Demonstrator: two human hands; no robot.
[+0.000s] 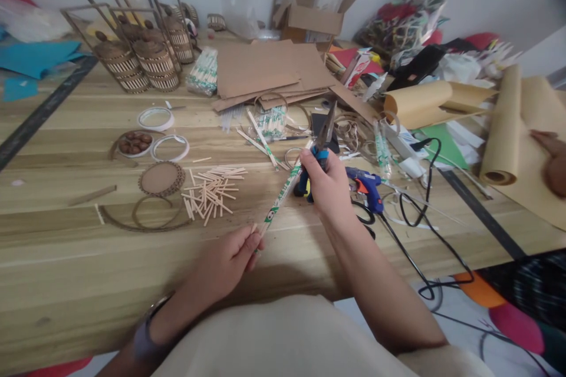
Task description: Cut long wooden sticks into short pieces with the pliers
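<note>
My left hand [236, 256] pinches the lower end of a narrow chopstick packet [277, 203] with a green and white printed wrapper. The packet slants up to my right hand [325, 182], which is closed around a pair of pliers [326, 129] with dark jaws pointing away from me. The packet's upper end lies against my right thumb and fingers. Left of the packet is a loose pile of short wooden sticks [212, 191], with a round cardboard disc [161, 178] beside it. A blue glue gun [369, 185] lies just right of my right hand.
Tape rolls [155, 118] and a dish of brown balls [135, 144] are at the left. Stick-covered lanterns [159, 65] stand behind them. Cardboard sheets [269, 70] lie at the back centre. A black cable [402, 247] and paper rolls [502, 129] are at the right, near another person's hand [555, 165].
</note>
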